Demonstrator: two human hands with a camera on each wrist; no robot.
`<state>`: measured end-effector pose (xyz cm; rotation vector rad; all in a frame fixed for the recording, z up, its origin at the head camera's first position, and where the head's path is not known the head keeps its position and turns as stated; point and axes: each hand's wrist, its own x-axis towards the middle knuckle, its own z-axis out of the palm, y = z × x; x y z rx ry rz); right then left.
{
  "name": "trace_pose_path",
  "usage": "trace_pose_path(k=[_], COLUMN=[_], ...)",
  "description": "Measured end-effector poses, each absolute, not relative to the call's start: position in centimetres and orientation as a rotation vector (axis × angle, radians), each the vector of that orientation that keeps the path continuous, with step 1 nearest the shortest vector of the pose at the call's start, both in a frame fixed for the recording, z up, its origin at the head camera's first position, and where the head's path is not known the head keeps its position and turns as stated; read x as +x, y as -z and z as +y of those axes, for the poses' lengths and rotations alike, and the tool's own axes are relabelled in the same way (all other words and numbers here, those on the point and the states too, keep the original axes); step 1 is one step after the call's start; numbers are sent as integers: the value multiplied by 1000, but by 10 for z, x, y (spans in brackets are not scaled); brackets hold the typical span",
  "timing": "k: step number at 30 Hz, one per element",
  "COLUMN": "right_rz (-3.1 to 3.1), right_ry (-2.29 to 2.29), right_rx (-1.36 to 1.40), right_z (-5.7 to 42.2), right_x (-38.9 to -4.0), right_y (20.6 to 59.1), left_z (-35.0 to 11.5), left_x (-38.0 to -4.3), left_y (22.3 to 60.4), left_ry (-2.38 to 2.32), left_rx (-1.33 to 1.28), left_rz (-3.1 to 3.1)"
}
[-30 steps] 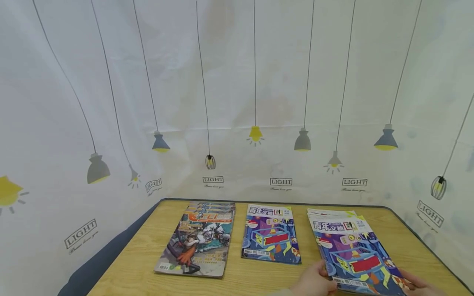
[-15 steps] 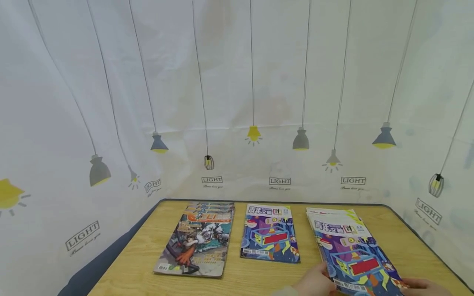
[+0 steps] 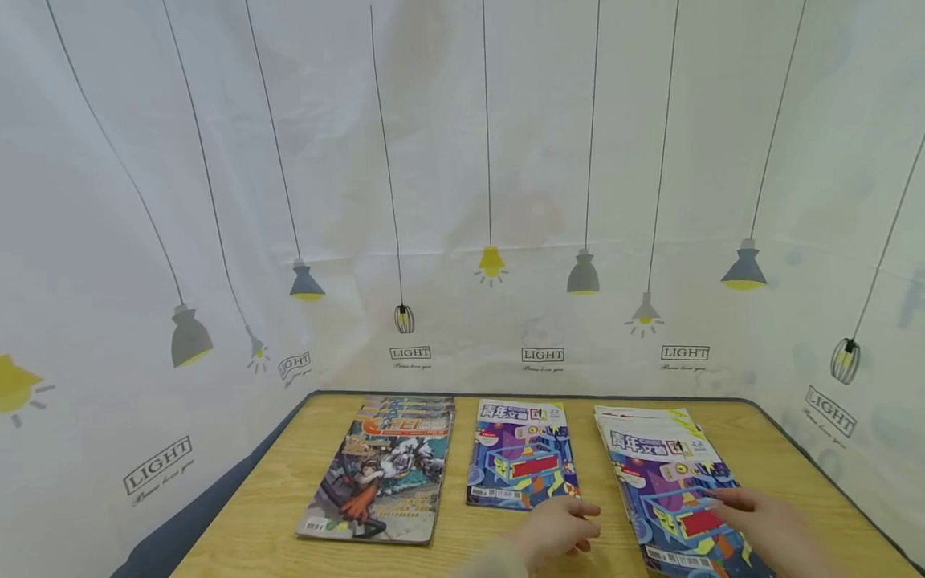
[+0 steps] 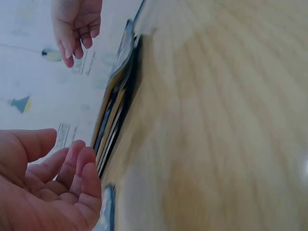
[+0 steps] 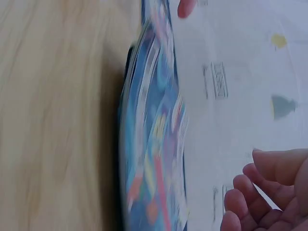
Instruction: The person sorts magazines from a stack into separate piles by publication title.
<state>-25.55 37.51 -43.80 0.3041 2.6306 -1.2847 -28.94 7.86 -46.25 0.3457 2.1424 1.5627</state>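
Note:
On the right of the table lies a fanned stack of magazines, the top one with a purple and blue cover. My right hand hovers over its lower right part, fingers loosely bent and holding nothing, as the right wrist view of the hand also shows. A matching magazine lies in the middle. At its lower right corner is my left hand, empty, overlapping the cover in the head view. In the left wrist view the left hand has relaxed, curved fingers beside the magazine edges.
A second fanned stack of magazines, with a comic-style cover, lies on the left. All rest on a wood-grain table with a dark edge. White curtain printed with hanging lamps encloses the back and sides.
Both hands have let go of the top magazine on the right stack. The left hand has moved left toward the middle magazine; the right hand has come up and left over the stack.

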Motion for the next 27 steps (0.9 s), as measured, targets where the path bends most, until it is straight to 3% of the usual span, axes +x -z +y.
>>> trace_pose_path(k=[12, 19, 27], right_rz=[2662, 2541, 2493], right_ry=[1611, 1847, 1969], right_rx=[195, 231, 327], right_z=[249, 219, 199], right_x=[-278, -301, -325], right_y=[418, 430, 470], left_z=[-1, -30, -37], left_x=[-321, -332, -343], left_y=[451, 451, 465], left_ry=[-1682, -1834, -1922], left_rx=[265, 145, 2], left_rz=[2266, 2345, 2416])
